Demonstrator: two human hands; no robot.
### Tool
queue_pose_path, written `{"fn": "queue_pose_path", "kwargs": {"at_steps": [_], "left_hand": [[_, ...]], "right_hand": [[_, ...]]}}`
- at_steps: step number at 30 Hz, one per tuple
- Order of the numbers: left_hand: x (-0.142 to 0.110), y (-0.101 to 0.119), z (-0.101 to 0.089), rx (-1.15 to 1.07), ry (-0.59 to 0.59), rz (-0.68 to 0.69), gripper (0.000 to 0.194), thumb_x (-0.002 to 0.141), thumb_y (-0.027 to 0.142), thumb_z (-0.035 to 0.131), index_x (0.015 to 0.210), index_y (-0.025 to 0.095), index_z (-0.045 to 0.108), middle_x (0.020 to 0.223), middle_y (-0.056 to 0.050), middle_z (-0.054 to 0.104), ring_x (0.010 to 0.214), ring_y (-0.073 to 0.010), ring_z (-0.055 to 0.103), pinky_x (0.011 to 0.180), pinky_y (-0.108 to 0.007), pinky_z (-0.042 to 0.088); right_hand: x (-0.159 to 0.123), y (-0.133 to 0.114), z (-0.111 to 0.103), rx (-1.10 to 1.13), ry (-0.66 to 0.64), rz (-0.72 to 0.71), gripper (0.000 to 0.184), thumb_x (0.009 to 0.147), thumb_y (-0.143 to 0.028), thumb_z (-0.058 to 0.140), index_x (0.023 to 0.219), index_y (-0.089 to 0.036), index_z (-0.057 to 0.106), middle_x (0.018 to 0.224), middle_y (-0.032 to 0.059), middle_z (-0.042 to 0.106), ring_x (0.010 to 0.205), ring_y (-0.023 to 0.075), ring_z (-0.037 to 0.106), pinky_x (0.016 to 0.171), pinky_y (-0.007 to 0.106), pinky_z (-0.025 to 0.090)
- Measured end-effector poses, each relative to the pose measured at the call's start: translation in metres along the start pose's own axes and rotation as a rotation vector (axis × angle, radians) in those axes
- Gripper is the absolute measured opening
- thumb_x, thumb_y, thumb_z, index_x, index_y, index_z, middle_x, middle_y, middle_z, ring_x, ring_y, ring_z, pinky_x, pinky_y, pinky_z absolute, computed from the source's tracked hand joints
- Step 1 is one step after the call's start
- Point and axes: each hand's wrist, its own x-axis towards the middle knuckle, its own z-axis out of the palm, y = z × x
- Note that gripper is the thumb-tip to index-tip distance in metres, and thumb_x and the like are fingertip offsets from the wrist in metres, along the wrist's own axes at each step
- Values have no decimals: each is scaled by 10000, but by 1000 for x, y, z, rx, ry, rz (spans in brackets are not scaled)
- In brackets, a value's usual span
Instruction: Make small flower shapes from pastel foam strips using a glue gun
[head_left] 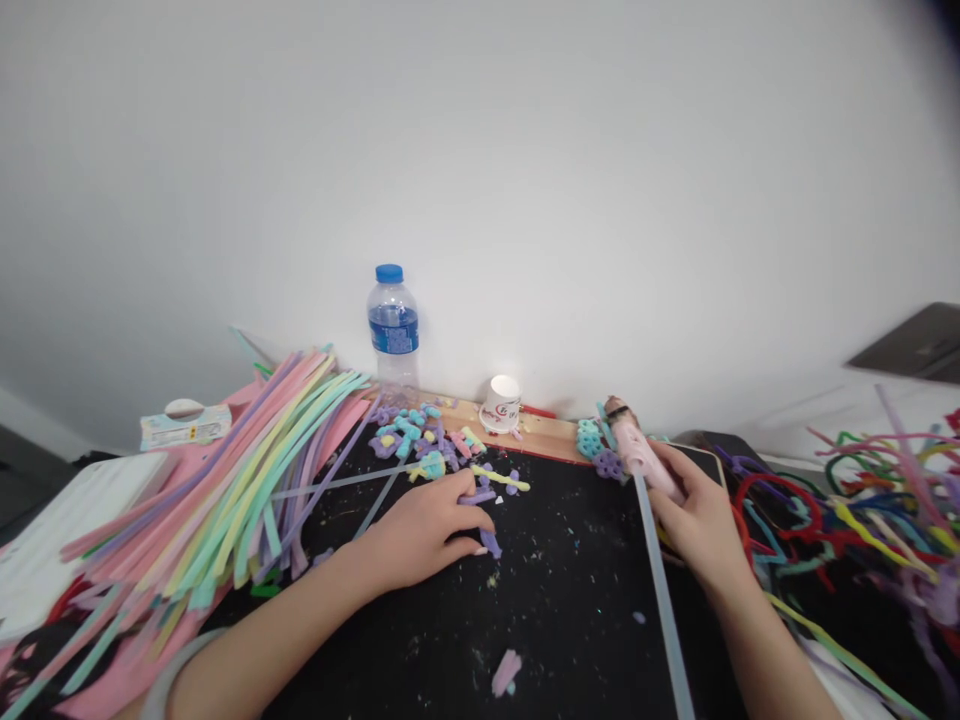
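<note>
I am pinching a fuzzy purple stick with my left hand on the black bench, while my right hand is gripping a pink glue gun. Soft pastel strips are fanning out left; a plastic water bottle and paper cup are standing behind.

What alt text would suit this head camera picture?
A right hand grips a pink glue gun while the left hand pinches a purple pipe-cleaner piece on a black mat, pastel strips alongside.
</note>
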Motion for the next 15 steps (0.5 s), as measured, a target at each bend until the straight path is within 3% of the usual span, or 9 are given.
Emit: {"fn": "queue_pose_path", "kwargs": {"at_steps": [9,15], "left_hand": [[0,-3,9,25,14,39,102,865,244,531,867,221,630,814,-7,447,754,-140,503,629,-221,361],[-1,0,6,-31,-1,22,74,840,258,561,879,225,615,842,-11,459,767,-146,504,638,-231,365]], "right_hand": [[2,3,-4,184,146,115,478,629,-252,541,1097,-175,602,944,36,646,872,228,591,754,284,466],[2,16,-6,179,132,116,477,640,-256,535,1108,-187,592,951,31,644,830,221,591,702,281,465]]}}
